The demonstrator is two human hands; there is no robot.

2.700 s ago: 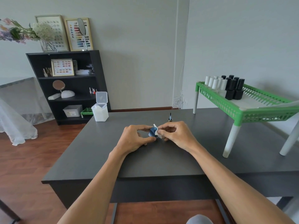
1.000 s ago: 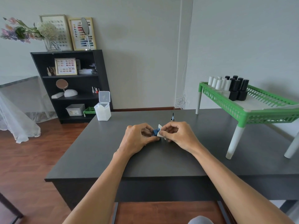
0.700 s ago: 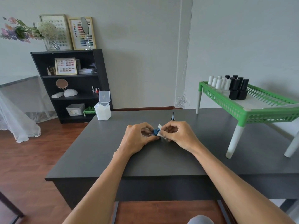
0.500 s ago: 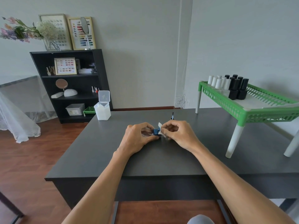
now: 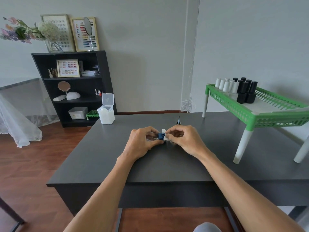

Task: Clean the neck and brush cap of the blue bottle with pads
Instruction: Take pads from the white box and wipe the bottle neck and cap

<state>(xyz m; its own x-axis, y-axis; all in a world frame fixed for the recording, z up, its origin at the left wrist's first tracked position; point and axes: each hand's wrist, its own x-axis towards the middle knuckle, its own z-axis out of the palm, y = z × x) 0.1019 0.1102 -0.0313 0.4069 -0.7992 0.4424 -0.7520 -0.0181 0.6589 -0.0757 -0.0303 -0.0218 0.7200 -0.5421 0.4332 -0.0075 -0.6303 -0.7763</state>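
Observation:
The small blue bottle (image 5: 161, 136) lies tipped on its side just above the dark table (image 5: 103, 158), its open neck pointing right. My left hand (image 5: 142, 142) grips its body, hiding most of it. A white pad (image 5: 165, 136) is pinched in my right hand (image 5: 182, 139) and pressed against the bottle's neck. The brush cap (image 5: 178, 121) stands upright on the table just behind my right hand, brush pointing up, apart from both hands.
A white pad box (image 5: 106, 113) with its lid flipped up stands at the table's far left. A green rack (image 5: 260, 113) on white legs at the right carries several white and black bottles (image 5: 237, 89). A black shelf (image 5: 73, 87) stands beyond.
Both hands stay together at the table's middle. My right fingers have shifted the pad slightly around the bottle's neck. The brush cap has not moved.

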